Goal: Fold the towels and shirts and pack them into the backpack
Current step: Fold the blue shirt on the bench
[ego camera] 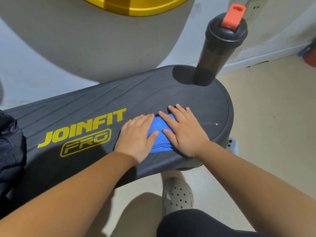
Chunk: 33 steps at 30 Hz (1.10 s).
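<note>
Fingers of the left hand lie straight and close together, flat on a folded blue towel. The right hand does the same from the other side, its fingers slightly spread and reaching past the towel's far edge onto the black step board. Both thumbs rest on the blue cloth, nearly touching each other.

The towel sits on the right half of the board, close to its near edge and just right of the yellow "JOINFIT PRO" lettering. Its visible strip runs from near to far, with the far end leaning a little to the right. The palms cover its sides, so its full outline cannot be told.

A black backpack with a mesh panel lies on the board's left end, well apart from the towel; its inside is out of sight. A dark bottle with an orange flip cap stands on the far right end. Its tinted wall hides any contents.
</note>
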{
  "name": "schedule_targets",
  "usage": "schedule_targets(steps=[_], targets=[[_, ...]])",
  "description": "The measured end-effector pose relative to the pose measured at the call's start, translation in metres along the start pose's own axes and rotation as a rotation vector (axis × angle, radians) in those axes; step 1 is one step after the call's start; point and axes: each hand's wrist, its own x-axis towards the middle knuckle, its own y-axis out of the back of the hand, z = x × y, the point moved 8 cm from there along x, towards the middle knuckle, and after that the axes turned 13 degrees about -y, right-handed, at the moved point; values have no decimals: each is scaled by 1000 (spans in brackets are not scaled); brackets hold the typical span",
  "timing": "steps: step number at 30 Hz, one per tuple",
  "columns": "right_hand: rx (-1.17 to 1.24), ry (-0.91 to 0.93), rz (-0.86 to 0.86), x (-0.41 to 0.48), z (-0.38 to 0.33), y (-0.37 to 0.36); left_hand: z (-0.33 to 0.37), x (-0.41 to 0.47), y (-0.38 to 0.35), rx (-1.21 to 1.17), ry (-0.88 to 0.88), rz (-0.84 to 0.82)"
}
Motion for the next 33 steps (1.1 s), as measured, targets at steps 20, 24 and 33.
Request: schedule_targets(steps=[20,24,33], targets=[[263,133,-187,12,6,37,-22,11,32,-427,111,8],[554,-30,-203,12,9,54,-26,-3,31,-710,278,125],[859,31,-268,7,-49,154,-17,-60,132,-1099,310,345]])
